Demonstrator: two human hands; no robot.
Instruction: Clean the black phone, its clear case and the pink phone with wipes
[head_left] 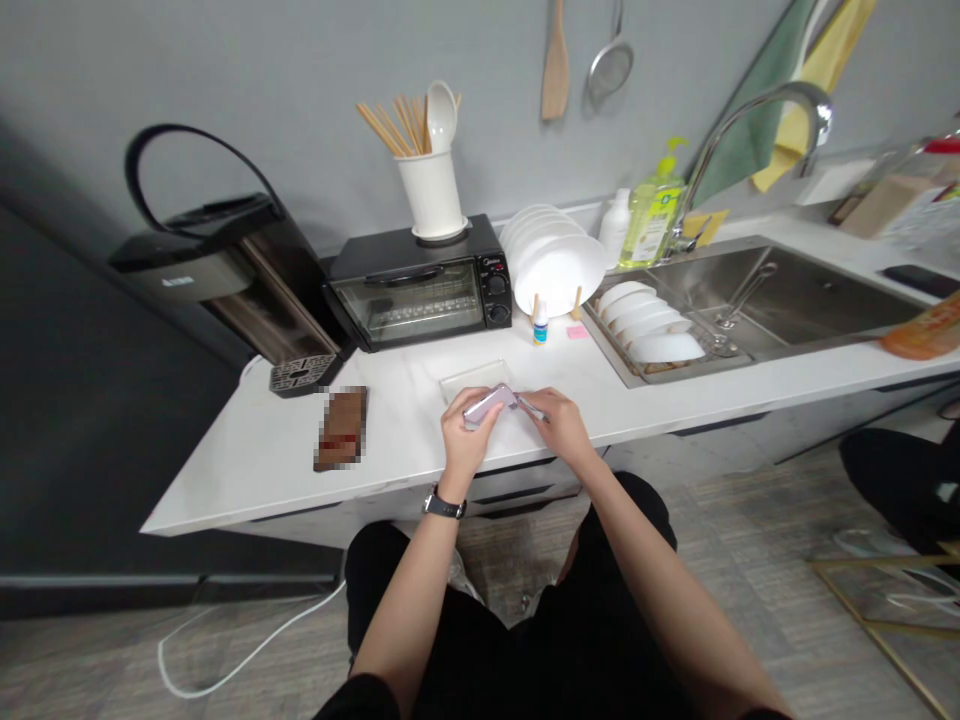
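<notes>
My left hand (466, 432) is closed round a pale lilac phone (487, 406), thumb across its face, tilted just above the counter's front part. My right hand (564, 424) pinches a thin greyish piece (532, 408) whose tip meets the phone's right end. Whether that piece is a tool or a part of the phone I cannot tell. Behind the left hand lies a flat clear rectangular thing (474, 378) on the counter. Farther back stand a small white bottle with a blue label (541, 328) and a pink paper slip (577, 332).
White counter (409, 420) with a pixelated brown object (342, 430) at left. Along the wall stand a black water dispenser (247, 280), a toaster oven (420, 295), and racked white plates (559, 268). At right, bowls (645, 320) sit beside the steel sink (817, 290).
</notes>
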